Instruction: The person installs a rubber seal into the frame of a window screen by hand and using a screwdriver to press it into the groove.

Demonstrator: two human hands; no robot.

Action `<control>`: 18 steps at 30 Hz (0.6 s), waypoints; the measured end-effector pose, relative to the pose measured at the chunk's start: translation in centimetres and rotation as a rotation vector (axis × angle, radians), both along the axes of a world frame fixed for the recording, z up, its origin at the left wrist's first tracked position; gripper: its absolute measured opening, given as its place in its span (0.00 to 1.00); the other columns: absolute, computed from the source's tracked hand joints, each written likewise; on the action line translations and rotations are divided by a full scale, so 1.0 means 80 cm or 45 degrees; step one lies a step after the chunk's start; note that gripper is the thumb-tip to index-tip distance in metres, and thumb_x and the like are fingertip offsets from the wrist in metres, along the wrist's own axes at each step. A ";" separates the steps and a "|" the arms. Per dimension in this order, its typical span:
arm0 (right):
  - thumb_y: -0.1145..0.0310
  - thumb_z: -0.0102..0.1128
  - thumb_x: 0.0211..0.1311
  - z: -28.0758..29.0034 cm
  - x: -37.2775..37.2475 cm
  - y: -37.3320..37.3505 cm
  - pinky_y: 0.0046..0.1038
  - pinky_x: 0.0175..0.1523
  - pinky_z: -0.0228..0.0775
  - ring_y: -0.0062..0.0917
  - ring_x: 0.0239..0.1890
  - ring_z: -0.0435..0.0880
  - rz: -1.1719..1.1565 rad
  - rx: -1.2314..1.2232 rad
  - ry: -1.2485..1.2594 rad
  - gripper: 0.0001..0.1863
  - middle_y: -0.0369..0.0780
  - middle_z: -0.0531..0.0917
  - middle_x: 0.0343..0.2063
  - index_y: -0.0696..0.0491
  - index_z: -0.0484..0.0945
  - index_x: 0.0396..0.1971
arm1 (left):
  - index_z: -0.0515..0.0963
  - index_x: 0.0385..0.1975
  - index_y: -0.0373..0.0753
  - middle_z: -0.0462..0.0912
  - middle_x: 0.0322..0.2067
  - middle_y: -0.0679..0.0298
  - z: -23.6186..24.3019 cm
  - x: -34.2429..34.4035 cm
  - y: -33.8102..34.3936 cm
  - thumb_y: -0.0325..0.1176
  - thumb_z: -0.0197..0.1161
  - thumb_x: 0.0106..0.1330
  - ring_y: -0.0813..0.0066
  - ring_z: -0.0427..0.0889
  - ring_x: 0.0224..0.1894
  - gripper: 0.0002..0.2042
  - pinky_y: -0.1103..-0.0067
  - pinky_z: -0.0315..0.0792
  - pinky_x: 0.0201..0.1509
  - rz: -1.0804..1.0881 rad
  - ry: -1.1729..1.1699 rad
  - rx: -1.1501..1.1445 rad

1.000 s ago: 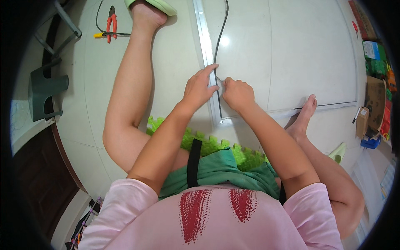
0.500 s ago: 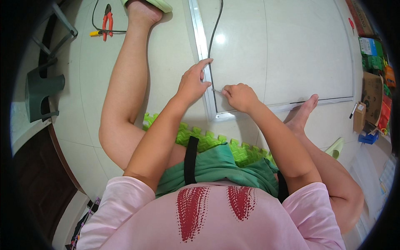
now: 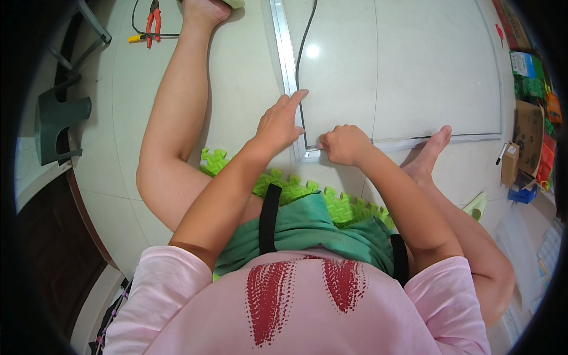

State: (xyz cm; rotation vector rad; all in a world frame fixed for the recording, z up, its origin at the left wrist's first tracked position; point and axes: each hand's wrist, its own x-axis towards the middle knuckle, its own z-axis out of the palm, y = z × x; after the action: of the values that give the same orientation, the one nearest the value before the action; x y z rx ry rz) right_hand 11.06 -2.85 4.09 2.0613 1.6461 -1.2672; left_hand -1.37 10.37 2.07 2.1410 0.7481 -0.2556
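A silver metal frame (image 3: 286, 56) lies flat on the floor in front of me, with a thin, see-through sheet across it. Along its left side runs a black cord (image 3: 306, 36), loose at the far end and lying along the frame's inner edge near the close corner. My left hand (image 3: 274, 125) spans that side, thumb and forefinger spread and touching the frame beside the cord. Close to the near left corner, my right hand (image 3: 348, 145) is closed around a small tool with a thin metal tip (image 3: 313, 147); the fingers hide most of it.
Red-handled pliers (image 3: 157, 26) and a yellow-ended tool (image 3: 136, 39) lie at the far left. A dark green stool (image 3: 50, 121) stands left. Beneath me is a green foam mat (image 3: 349, 207). Cardboard boxes (image 3: 528, 127), a marker (image 3: 502, 154) and a slipper (image 3: 476, 207) lie right.
My right hand has moved down toward the frame's near left corner with the tool. My left hand has shifted slightly nearer along the same side.
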 end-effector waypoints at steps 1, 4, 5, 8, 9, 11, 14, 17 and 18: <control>0.60 0.50 0.59 0.001 0.000 0.000 0.37 0.44 0.74 0.39 0.36 0.83 0.000 0.001 0.000 0.13 0.46 0.83 0.31 0.48 0.84 0.33 | 0.60 0.61 0.52 0.73 0.40 0.55 -0.001 0.000 0.000 0.24 0.70 0.43 0.55 0.77 0.42 0.41 0.68 0.72 0.47 0.000 0.000 0.001; 0.60 0.50 0.59 0.001 0.000 0.000 0.37 0.43 0.74 0.39 0.36 0.83 0.014 0.000 0.009 0.14 0.46 0.83 0.31 0.48 0.84 0.32 | 0.61 0.61 0.52 0.73 0.39 0.55 -0.004 -0.001 -0.001 0.24 0.71 0.43 0.56 0.77 0.42 0.41 0.68 0.72 0.47 0.009 -0.010 0.020; 0.59 0.50 0.59 0.000 0.001 0.000 0.37 0.43 0.74 0.39 0.36 0.83 0.017 -0.005 0.005 0.14 0.46 0.83 0.31 0.48 0.83 0.32 | 0.61 0.61 0.52 0.73 0.39 0.56 -0.004 0.000 -0.001 0.24 0.71 0.43 0.56 0.77 0.42 0.41 0.68 0.72 0.47 0.019 -0.006 0.001; 0.59 0.50 0.59 -0.002 0.002 0.000 0.37 0.43 0.74 0.39 0.36 0.83 0.022 -0.007 0.001 0.14 0.46 0.83 0.31 0.49 0.83 0.32 | 0.61 0.60 0.52 0.73 0.39 0.56 -0.003 0.001 -0.001 0.24 0.72 0.42 0.56 0.77 0.42 0.41 0.68 0.72 0.47 0.034 -0.008 -0.028; 0.59 0.50 0.59 -0.003 0.002 -0.001 0.37 0.43 0.74 0.39 0.36 0.83 0.025 -0.004 -0.001 0.14 0.46 0.83 0.31 0.49 0.83 0.31 | 0.61 0.60 0.52 0.73 0.39 0.56 -0.002 0.001 -0.001 0.24 0.72 0.42 0.56 0.77 0.42 0.41 0.69 0.73 0.47 0.038 -0.016 -0.037; 0.59 0.50 0.59 -0.003 0.002 -0.001 0.37 0.43 0.74 0.39 0.36 0.83 0.033 -0.001 0.005 0.14 0.46 0.83 0.31 0.49 0.83 0.31 | 0.61 0.60 0.52 0.73 0.39 0.56 -0.004 0.001 -0.001 0.23 0.72 0.42 0.56 0.77 0.42 0.41 0.69 0.73 0.47 0.045 -0.011 -0.039; 0.59 0.50 0.59 -0.004 0.001 -0.002 0.38 0.44 0.74 0.40 0.36 0.83 0.030 -0.005 0.014 0.14 0.46 0.83 0.30 0.50 0.83 0.30 | 0.62 0.59 0.52 0.73 0.40 0.56 -0.006 0.001 -0.001 0.23 0.71 0.42 0.57 0.77 0.42 0.40 0.69 0.73 0.47 0.052 -0.011 -0.036; 0.59 0.50 0.59 -0.004 -0.001 -0.004 0.38 0.43 0.74 0.40 0.36 0.83 0.014 -0.008 0.015 0.14 0.46 0.84 0.30 0.50 0.83 0.30 | 0.62 0.59 0.52 0.73 0.40 0.56 -0.008 0.001 -0.002 0.23 0.71 0.42 0.57 0.77 0.41 0.40 0.69 0.73 0.47 0.054 -0.009 -0.028; 0.59 0.50 0.59 -0.004 -0.001 -0.004 0.38 0.43 0.74 0.40 0.36 0.83 0.006 -0.003 0.012 0.14 0.46 0.84 0.30 0.50 0.83 0.30 | 0.62 0.59 0.52 0.73 0.39 0.56 -0.008 0.001 -0.002 0.23 0.71 0.42 0.57 0.77 0.41 0.40 0.69 0.73 0.47 0.055 -0.004 -0.027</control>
State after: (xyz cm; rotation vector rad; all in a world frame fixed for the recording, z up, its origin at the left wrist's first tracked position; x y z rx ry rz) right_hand 10.99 -3.20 3.75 2.0516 1.6519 -1.2786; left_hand -1.26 10.23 1.46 2.1022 0.7857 -0.2361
